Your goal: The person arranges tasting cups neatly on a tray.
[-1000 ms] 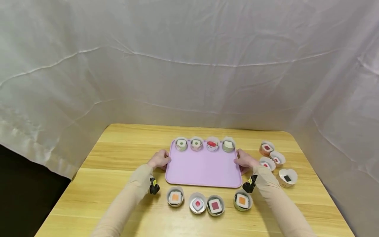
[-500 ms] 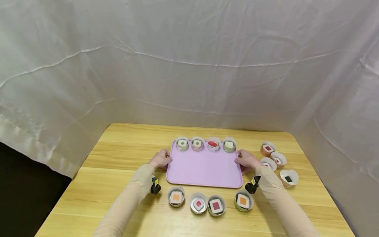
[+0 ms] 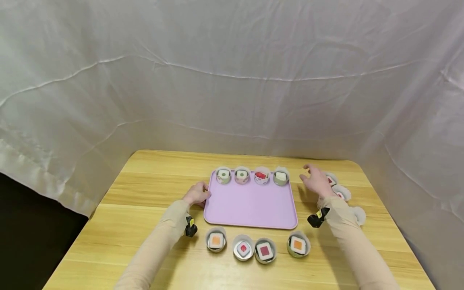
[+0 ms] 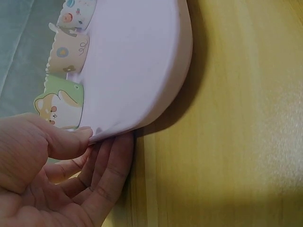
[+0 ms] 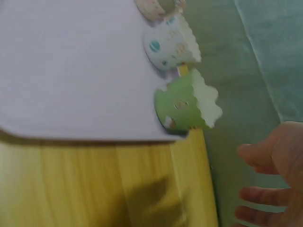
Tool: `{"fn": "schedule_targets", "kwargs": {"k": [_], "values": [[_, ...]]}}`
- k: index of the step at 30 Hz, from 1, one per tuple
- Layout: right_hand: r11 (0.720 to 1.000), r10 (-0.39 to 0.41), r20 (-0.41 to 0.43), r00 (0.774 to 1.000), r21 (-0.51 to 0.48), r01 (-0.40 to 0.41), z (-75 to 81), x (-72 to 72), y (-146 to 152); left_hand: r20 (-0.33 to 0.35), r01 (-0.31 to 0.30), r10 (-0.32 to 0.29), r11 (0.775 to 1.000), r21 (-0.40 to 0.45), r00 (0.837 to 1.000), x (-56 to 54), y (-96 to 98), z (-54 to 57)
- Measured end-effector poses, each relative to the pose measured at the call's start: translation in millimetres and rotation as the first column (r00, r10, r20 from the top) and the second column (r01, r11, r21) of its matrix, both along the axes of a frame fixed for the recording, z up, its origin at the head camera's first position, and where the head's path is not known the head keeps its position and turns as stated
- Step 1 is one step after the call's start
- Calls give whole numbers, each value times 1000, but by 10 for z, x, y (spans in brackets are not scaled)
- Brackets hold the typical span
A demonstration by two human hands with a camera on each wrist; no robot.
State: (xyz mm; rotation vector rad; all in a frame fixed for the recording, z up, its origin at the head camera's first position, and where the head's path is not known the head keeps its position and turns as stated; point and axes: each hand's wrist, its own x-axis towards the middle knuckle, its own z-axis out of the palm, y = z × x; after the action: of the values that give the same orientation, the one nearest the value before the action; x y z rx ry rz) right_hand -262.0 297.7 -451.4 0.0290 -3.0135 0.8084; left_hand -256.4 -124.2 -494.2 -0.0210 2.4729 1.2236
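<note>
A pink-purple tray point(image 3: 250, 205) lies on the table, with several paper cups in a row along its far edge, each holding a sushi-like piece. My left hand point(image 3: 196, 194) grips the tray's left edge; in the left wrist view its thumb point(image 4: 71, 143) is on the rim and the fingers are underneath. Right of the tray, my right hand point(image 3: 316, 181) is off the rim with its fingers apart and holding nothing. The green cup point(image 5: 180, 106) at the tray's far right corner is nearest to it. Behind that hand, paper cups are partly hidden.
Nearer to me stand an orange-topped piece's cup point(image 3: 216, 246), two adjoining cups with red-centred pieces, and another orange one's cup point(image 3: 298, 250). More cups, including a pale one point(image 3: 342, 193), cluster at the right. A pale curtain point(image 3: 232, 100) hangs behind the wooden table point(image 3: 156, 177).
My right hand has let go of the tray's right edge and moved up and to the right, partly covering the right-hand cups. My left hand stays on the tray, which has hardly moved.
</note>
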Motion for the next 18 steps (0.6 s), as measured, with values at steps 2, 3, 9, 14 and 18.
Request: {"fn": "schedule_targets", "kwargs": {"k": [2,3,9,14,18], "values": [[999,-32,1,1000,37,32,16,-33,53,1,-3,3,1000,-1,1000,0,-8,-1],[997,-43,5,999,61,43,19,-50,83,2,-6,6,1000,0,1000,-2,-11,-3],[983,-100,54,994,159,91,37,-111,302,5,-9,9,1000,-1,1000,-16,-9,-11],[969,-148,108,983,215,123,53,-110,472,7,-3,3,1000,-2,1000,-27,2,-15],[965,-162,143,976,231,126,47,-111,563,5,-4,4,1000,-1,1000,-23,-4,-22]]}}
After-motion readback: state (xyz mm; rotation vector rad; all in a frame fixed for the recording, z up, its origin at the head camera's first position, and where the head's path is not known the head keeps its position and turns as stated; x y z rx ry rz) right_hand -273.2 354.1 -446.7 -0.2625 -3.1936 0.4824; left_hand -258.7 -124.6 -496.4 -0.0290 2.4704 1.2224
